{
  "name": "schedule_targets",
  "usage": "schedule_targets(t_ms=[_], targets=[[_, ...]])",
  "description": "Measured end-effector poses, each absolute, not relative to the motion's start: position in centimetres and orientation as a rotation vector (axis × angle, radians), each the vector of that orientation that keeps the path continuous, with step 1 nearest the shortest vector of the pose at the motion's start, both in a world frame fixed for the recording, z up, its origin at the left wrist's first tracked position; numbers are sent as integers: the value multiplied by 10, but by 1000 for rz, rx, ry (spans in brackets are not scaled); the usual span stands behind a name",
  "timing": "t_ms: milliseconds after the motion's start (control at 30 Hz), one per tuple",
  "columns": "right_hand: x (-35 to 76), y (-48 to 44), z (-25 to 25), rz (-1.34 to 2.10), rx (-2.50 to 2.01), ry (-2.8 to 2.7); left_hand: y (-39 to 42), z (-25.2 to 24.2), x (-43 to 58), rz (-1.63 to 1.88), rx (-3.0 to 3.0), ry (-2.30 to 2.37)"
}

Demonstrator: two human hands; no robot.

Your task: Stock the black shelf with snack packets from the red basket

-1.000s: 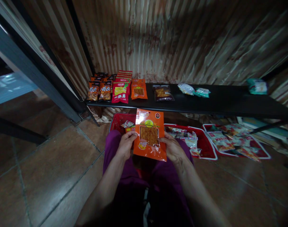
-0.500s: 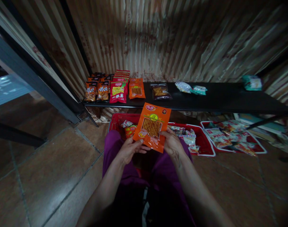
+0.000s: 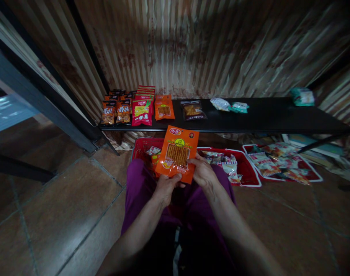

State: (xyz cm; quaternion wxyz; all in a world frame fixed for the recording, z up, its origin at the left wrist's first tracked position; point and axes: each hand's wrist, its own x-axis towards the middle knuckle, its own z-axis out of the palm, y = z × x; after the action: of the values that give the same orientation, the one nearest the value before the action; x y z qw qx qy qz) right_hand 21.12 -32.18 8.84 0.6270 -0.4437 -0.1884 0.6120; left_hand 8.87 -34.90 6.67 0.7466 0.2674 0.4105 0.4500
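Note:
An orange snack packet with a clear window showing brown sticks is held between both hands above my knees, tilted slightly. My left hand grips its bottom edge, thumb on the front. On the right side, my right hand pinches the edge with the thumb in front; its other fingers are mostly hidden behind. Similar orange packets stand on the black shelf, beside red packets and dark-and-orange snack bags. Behind the held packet, a red basket holds several snack bags.
On the shelf lie a dark packet, a white packet, a small teal packet and a larger teal bag. Two more red baskets with bags stand under the shelf. A metal post rises at left.
The orange packet has shifted a little left in my hands. My left hand has moved right along its bottom edge and now has its thumb on the front.

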Motion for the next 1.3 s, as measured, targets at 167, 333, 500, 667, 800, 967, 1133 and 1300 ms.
schedule_targets(t_ms=[167,333,500,667,800,967,1133,1300], targets=[[213,-324,88,1438,-1007,-443,-353,71,91,1023,583,952],[211,-326,92,1424,-994,-477,-354,72,93,1069,595,977],[208,-329,95,1434,-957,-591,-351,67,93,1131,641,1057],[204,-331,93,1412,-989,-620,-348,64,92,1116,696,1108],[205,-330,92,1416,-991,-581,-349,64,90,1087,729,1095],[210,-329,88,1404,-981,-568,-349,63,86,1108,684,1012],[217,-330,83,1394,-1014,-561,-344,57,79,1129,617,999],[220,-329,75,1422,-998,-576,-340,46,80,1118,537,1031]])
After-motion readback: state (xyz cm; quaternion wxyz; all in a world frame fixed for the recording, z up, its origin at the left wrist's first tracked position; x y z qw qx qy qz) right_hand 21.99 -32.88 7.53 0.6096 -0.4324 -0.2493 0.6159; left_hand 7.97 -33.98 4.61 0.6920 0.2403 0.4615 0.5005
